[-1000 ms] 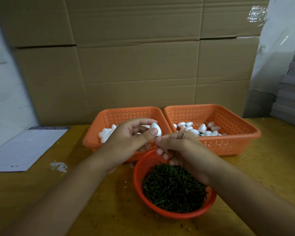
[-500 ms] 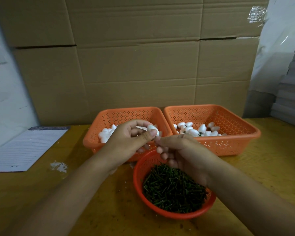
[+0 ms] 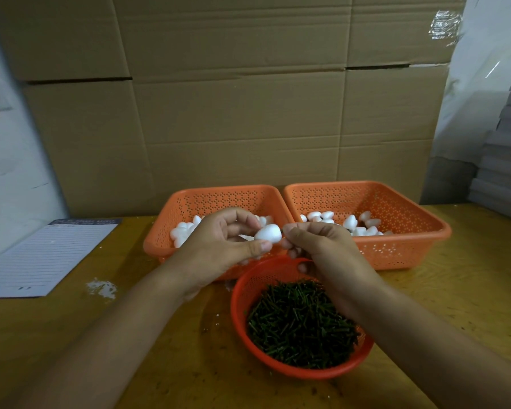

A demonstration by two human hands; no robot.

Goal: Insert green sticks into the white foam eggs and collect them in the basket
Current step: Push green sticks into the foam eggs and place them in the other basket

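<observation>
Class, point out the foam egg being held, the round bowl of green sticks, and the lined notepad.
foam egg (image 3: pixel 268 232), head view, its white side.
round bowl (image 3: pixel 239 293), head view, its left wall.
lined notepad (image 3: pixel 46 255), head view, page centre.

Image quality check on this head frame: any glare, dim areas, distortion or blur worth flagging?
Head view: dim, warm light overall; glare only on the tape patch at top right; wide-angle bowing bends the cardboard seams; the foam egg held in the left hand is near overexposed, and the green sticks merge into a dark mass.
</observation>
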